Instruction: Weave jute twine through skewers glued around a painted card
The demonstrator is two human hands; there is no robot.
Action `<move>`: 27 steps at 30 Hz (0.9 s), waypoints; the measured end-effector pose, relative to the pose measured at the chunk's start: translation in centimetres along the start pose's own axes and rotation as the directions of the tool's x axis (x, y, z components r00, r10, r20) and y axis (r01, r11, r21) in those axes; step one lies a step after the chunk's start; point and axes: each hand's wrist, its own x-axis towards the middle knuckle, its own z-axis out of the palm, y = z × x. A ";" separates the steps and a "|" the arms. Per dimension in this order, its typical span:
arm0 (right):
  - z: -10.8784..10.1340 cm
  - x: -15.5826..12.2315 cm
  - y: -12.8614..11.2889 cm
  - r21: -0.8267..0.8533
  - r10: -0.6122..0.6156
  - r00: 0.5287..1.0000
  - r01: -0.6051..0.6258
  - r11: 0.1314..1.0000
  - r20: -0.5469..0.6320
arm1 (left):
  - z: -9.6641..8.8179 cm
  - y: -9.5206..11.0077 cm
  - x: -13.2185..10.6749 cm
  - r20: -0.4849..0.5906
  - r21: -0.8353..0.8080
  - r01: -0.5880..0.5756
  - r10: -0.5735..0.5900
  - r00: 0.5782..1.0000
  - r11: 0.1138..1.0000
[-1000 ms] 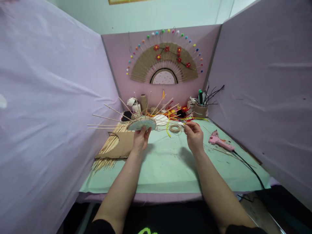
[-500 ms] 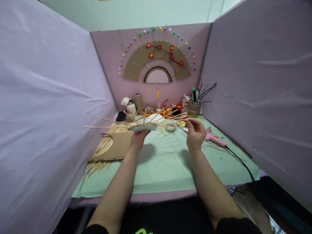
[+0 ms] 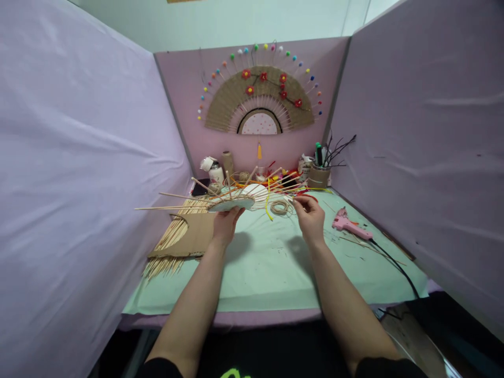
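Observation:
My left hand [image 3: 226,224] grips the near edge of a half-round card disc [image 3: 233,203] and holds it above the table. Thin wooden sticks [image 3: 173,201] fan out from the disc to the left and back. My right hand [image 3: 310,215] is closed in a pinch on a thin strand of jute twine that runs toward the disc. A small coil of twine [image 3: 279,207] lies on the green mat [image 3: 271,268] between the two hands.
A woven stick fan piece [image 3: 185,236] lies at the mat's left. A pink glue gun [image 3: 348,224] with a black cord sits at right. Bottles, a pen cup [image 3: 318,176] and coloured strips crowd the back edge. Lilac partitions stand on three sides, a finished fan [image 3: 260,100] on the back one.
The disc has tipped from facing me to nearly flat. My right hand rose with the twine, then came back down toward the coil.

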 end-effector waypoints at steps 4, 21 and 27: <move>1.2 -1.1 0.5 -0.115 0.025 0.938 0.016 0.993 0.345 | 0.0 0.4 0.0 -0.023 -0.036 -0.039 0.038 0.999 0.999; 2.9 -3.2 0.7 -0.384 0.139 0.821 0.104 0.917 0.554 | 0.3 0.0 -0.8 0.043 -0.241 0.083 -0.075 0.996 0.967; 2.8 -3.7 -0.9 -0.329 -0.280 0.915 0.371 0.869 0.291 | 0.5 -0.2 -0.8 0.013 -0.228 0.034 -0.032 0.999 0.973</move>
